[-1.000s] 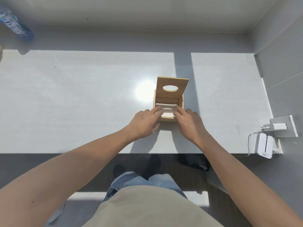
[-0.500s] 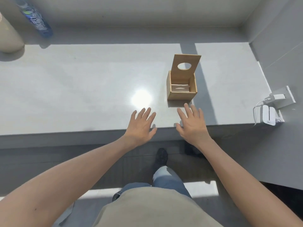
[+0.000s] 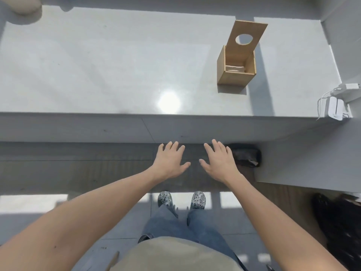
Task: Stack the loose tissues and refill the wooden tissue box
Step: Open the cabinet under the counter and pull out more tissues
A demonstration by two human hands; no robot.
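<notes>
The wooden tissue box [image 3: 232, 78] stands on the white counter [image 3: 97, 65] at the right, its hinged lid [image 3: 247, 37] with an oval hole raised upright. A stack of white tissues [image 3: 234, 68] lies inside it. My left hand [image 3: 170, 161] and my right hand [image 3: 219, 160] hover palm down, fingers spread and empty, in front of the counter's front edge and well below the box, over the floor.
A white charger and cable [image 3: 335, 108] sit at the counter's right end by a wall socket plate [image 3: 349, 88]. A beige vessel [image 3: 25, 4] stands at the far left corner. A dark object [image 3: 246, 157] lies on the floor near my right hand.
Both hands left the tissues in the box and pulled back toward me, off the counter. The view has dropped back, so the box now sits farther away.
</notes>
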